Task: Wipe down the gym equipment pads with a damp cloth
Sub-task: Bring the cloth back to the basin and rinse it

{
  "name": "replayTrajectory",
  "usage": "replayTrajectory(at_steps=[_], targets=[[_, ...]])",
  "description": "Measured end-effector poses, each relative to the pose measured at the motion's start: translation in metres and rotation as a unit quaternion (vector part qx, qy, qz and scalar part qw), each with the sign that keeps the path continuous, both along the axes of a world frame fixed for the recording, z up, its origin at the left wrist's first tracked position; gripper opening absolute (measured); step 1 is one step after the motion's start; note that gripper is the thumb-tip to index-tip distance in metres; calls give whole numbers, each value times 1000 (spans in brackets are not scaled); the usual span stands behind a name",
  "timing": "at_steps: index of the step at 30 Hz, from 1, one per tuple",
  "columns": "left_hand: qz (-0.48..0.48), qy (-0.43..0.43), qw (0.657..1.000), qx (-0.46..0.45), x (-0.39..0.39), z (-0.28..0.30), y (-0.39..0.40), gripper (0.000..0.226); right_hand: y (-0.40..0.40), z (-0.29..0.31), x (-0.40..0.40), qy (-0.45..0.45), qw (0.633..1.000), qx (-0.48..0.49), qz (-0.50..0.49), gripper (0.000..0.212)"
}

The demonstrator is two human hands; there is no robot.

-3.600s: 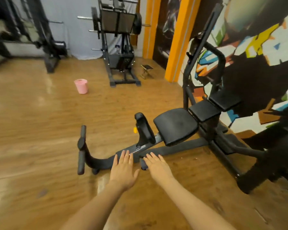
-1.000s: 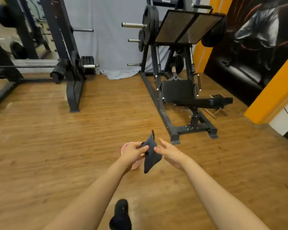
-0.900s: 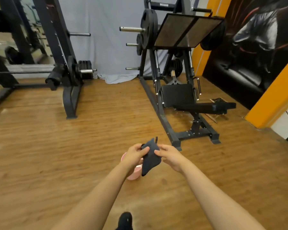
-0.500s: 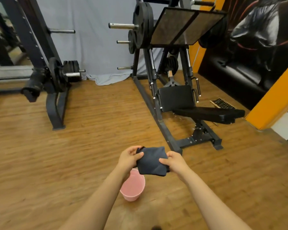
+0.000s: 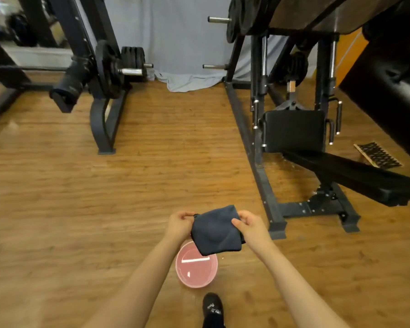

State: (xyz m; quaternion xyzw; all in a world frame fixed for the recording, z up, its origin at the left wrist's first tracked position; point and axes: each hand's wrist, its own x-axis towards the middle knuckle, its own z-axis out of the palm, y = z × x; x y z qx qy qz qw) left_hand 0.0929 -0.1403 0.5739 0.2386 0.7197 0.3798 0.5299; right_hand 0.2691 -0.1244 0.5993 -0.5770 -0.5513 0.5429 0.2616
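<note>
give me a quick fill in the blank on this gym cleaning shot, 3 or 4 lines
1. Both hands, the left hand and the right hand, hold a dark ____.
2. The bucket on the floor below the cloth is ____ in colour.
3. The floor is made of ____.
4. The bench pad on the right is ____ in colour.

Missing words: cloth; pink; wood; black

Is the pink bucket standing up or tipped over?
Standing up. The pink bucket sits on the wooden floor with its round open mouth facing up, showing the inside, just below the dark cloth.
</note>
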Motion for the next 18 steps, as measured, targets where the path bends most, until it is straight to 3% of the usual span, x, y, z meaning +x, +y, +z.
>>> replayTrajectory(at_steps=[2,5,9,12,15,18], targets=[[-51,51,997,-1,-1,-15,22,27,26,-12,0,1,1000,-6,4,21],[-185,145,968,82,-2,-36,52,45,65,-32,0,5,999,-39,22,15],[-343,165,913,148,1,-62,88,42,101,-62,-6,6,993,-84,80,18],[-319,99,937,107,0,-87,107,11,122,-85,-3,9,994,-85,71,20],[-261,57,962,64,4,-130,115,38,135,-129,4,-20,998,-54,22,22],[-218,-41,975,25,9,-176,109,32,134,-187,4,-59,997,-48,-25,21]])
